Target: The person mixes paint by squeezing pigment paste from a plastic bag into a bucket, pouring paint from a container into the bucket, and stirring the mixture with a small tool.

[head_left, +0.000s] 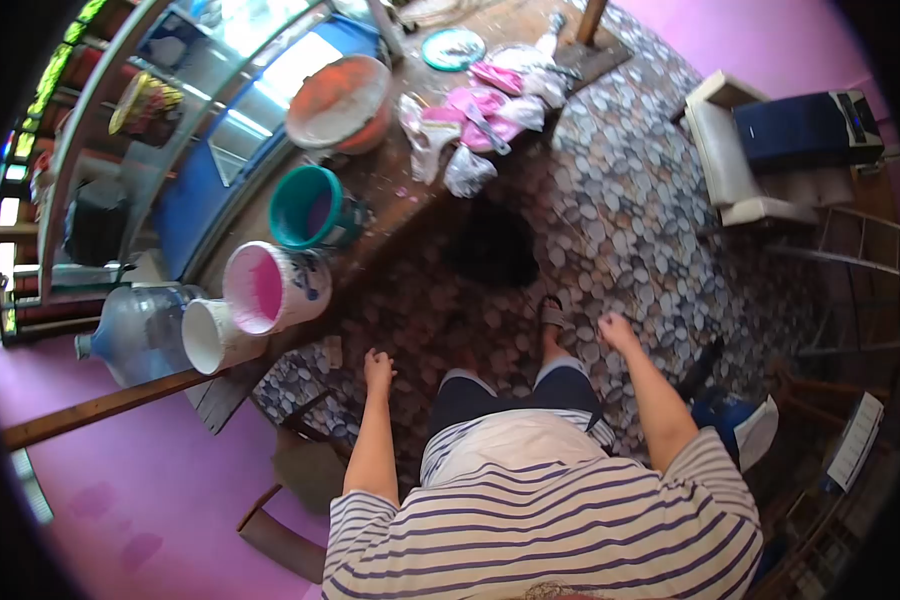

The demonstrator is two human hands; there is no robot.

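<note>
My left hand (pixel 378 369) hangs in the air over the pebble-patterned floor, its fingers loosely bent and a little apart, with nothing in it. Nearest to it is the table edge with a white bucket (pixel 217 337) and a pink-lined paint bucket (pixel 260 290). On the other side, my right hand (pixel 617 331) is held out over the floor, fingers curled in, no object visible in it. Neither hand touches anything. A teal bucket (pixel 306 207) and an orange basin (pixel 340 104) with whitish residue stand farther along the table.
Pink cloths and clear plastic bags (pixel 480 115) lie on the wooden table (pixel 410 205) near a teal lid (pixel 453 49). A large water bottle (pixel 135 330) stands at left. A dark patch (pixel 495 245) is on the floor ahead. A speaker (pixel 800 130) rests on a cream chair (pixel 720 150).
</note>
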